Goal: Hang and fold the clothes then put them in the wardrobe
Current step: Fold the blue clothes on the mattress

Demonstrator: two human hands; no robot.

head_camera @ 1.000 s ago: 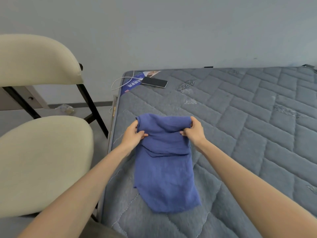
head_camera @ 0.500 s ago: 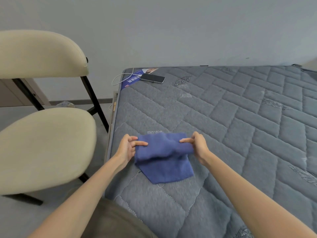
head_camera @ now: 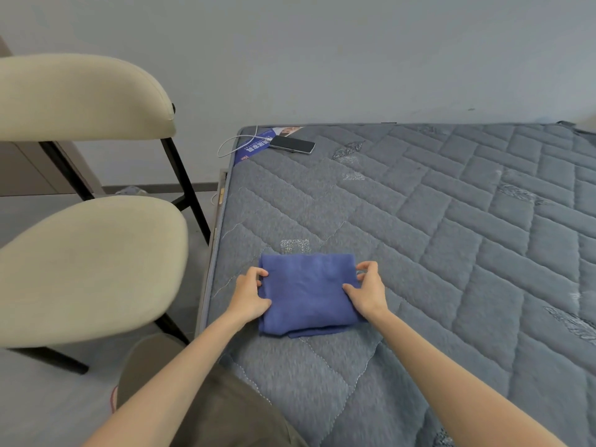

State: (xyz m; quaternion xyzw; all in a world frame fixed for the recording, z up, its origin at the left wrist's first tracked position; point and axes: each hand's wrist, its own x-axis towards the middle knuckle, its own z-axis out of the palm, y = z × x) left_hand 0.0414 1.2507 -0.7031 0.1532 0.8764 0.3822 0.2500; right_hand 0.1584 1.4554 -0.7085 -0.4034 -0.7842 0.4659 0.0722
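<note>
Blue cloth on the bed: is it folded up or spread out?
Folded. The blue cloth lies as a small thick rectangle on the mattress, layered edges showing along its near side.

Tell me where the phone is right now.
In the head view, the phone lies on the mattress at its far left corner, beside the blue label, close to the wall.
</note>
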